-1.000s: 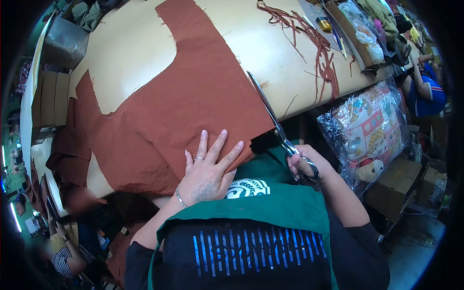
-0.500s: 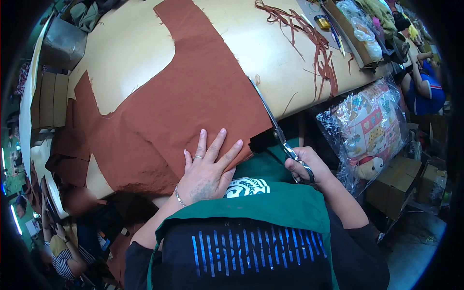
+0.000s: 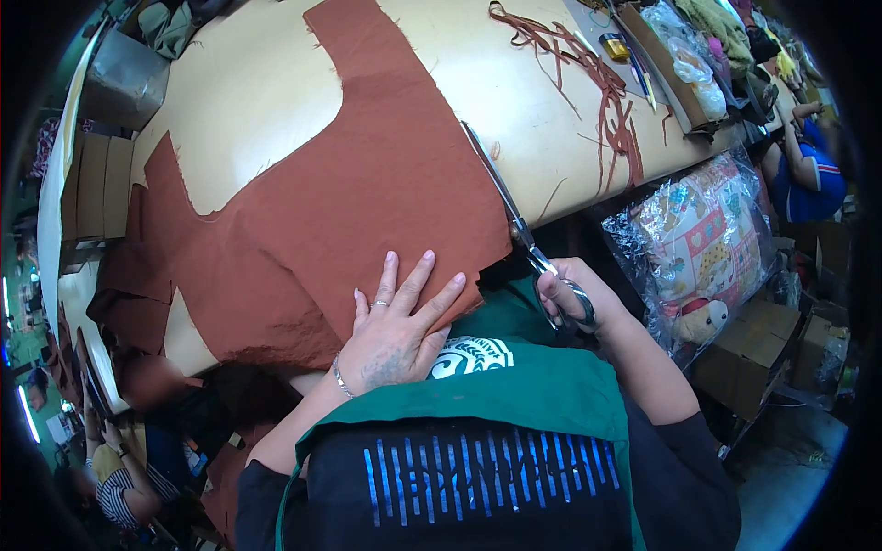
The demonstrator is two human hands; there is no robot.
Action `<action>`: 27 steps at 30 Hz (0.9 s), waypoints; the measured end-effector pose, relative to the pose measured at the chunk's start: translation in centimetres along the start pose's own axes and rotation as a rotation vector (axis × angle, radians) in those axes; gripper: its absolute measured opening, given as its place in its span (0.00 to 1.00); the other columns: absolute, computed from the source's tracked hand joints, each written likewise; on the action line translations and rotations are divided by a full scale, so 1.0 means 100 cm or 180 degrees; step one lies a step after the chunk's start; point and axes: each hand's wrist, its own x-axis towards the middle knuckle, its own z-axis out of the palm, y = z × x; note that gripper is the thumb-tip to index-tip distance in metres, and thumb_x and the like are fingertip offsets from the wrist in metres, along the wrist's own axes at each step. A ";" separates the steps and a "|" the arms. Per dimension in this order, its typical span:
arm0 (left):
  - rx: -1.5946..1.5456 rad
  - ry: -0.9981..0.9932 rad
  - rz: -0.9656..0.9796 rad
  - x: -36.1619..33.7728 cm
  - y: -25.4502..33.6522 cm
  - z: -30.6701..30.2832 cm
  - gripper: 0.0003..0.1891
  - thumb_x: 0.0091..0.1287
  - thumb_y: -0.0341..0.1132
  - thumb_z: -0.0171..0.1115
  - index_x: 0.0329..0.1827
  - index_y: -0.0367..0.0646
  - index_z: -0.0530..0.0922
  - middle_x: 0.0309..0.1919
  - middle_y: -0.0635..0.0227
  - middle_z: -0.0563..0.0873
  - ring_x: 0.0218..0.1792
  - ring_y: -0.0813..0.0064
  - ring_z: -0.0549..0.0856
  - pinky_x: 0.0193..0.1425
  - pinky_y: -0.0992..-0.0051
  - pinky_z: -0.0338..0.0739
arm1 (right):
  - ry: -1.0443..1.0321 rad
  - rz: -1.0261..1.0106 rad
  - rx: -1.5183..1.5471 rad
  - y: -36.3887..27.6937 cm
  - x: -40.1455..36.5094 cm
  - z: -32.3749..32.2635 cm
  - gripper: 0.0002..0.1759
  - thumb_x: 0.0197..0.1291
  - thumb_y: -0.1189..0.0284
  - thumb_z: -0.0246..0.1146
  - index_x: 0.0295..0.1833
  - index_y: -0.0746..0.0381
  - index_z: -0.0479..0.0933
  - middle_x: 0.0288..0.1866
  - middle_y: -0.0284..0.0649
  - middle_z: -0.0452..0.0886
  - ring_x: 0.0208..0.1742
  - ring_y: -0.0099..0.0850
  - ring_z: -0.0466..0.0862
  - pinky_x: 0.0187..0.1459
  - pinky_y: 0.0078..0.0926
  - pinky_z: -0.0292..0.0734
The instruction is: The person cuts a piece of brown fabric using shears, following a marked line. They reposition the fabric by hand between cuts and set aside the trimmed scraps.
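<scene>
A large piece of rust-brown fabric [image 3: 367, 184] lies across the table, its near edge hanging by my apron. My left hand [image 3: 400, 317] presses flat on the fabric near its lower right corner, fingers spread. In my right hand [image 3: 579, 298] is a pair of scissors [image 3: 505, 197], fingers through the handle loops. The long blades point up and away along the fabric's right edge. Whether the blades are parted is hard to make out.
Thin brown fabric strips [image 3: 617, 129] lie on the table [image 3: 514, 101] at upper right, near a yellow item [image 3: 614, 46] and pens. A plastic-wrapped patterned bundle [image 3: 703, 239] and cardboard boxes [image 3: 749, 344] stand right. Other people [image 3: 813, 174] sit at both sides.
The scissors have slid forward and slightly left along the fabric's right edge, my right hand moving with them. The fabric shifted slightly; my left hand stays flat on it.
</scene>
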 end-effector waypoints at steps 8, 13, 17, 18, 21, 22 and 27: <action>0.0041 -0.0042 0.0000 -0.001 0.001 0.000 0.28 0.61 0.44 0.46 0.67 0.65 0.55 0.69 0.57 0.47 0.67 0.38 0.41 0.55 0.29 0.49 | 0.0204 0.0184 -0.0395 -0.004 -0.006 0.006 0.34 0.44 0.36 0.57 0.23 0.61 0.69 0.14 0.29 0.67 0.15 0.18 0.68 0.18 0.16 0.65; -0.0035 -0.0043 0.0077 -0.004 0.001 0.000 0.29 0.61 0.44 0.47 0.67 0.64 0.55 0.69 0.57 0.47 0.67 0.38 0.41 0.55 0.29 0.50 | -0.0045 0.0021 -0.0020 -0.005 -0.001 0.003 0.34 0.44 0.35 0.56 0.25 0.60 0.68 0.16 0.30 0.68 0.18 0.17 0.69 0.20 0.16 0.66; -0.0053 -0.0073 0.0156 -0.007 0.001 0.001 0.29 0.60 0.43 0.48 0.67 0.64 0.56 0.69 0.58 0.47 0.67 0.38 0.41 0.54 0.29 0.51 | -0.0042 0.0123 0.0009 -0.010 0.012 0.002 0.37 0.41 0.32 0.53 0.24 0.59 0.66 0.16 0.30 0.68 0.18 0.18 0.69 0.21 0.17 0.67; -0.0058 -0.0071 0.0171 -0.007 0.001 0.001 0.29 0.59 0.43 0.49 0.67 0.64 0.56 0.69 0.58 0.47 0.67 0.38 0.41 0.54 0.29 0.51 | -0.0039 0.0168 0.0027 -0.011 0.014 0.003 0.37 0.41 0.32 0.53 0.24 0.59 0.66 0.16 0.30 0.68 0.18 0.18 0.69 0.21 0.17 0.67; -0.0076 -0.0049 0.0213 -0.008 -0.001 0.003 0.30 0.59 0.43 0.49 0.67 0.64 0.56 0.69 0.59 0.47 0.67 0.38 0.41 0.54 0.29 0.50 | 0.0006 0.0121 -0.0040 -0.011 0.014 0.004 0.37 0.40 0.31 0.53 0.24 0.59 0.66 0.16 0.30 0.68 0.18 0.18 0.69 0.21 0.16 0.66; -0.0100 -0.0032 0.0215 -0.009 -0.001 0.003 0.30 0.59 0.43 0.49 0.67 0.64 0.56 0.69 0.59 0.48 0.67 0.38 0.41 0.54 0.29 0.50 | 0.0021 0.0114 -0.0057 -0.010 0.013 0.004 0.37 0.40 0.31 0.52 0.24 0.59 0.66 0.16 0.31 0.68 0.18 0.18 0.69 0.21 0.16 0.66; -0.0143 -0.0044 0.0271 -0.010 -0.002 0.003 0.29 0.59 0.43 0.49 0.67 0.65 0.56 0.69 0.59 0.48 0.67 0.37 0.42 0.54 0.29 0.51 | 0.0135 0.0103 -0.0111 -0.011 0.008 0.006 0.37 0.41 0.31 0.53 0.23 0.59 0.66 0.15 0.30 0.67 0.17 0.18 0.69 0.19 0.16 0.65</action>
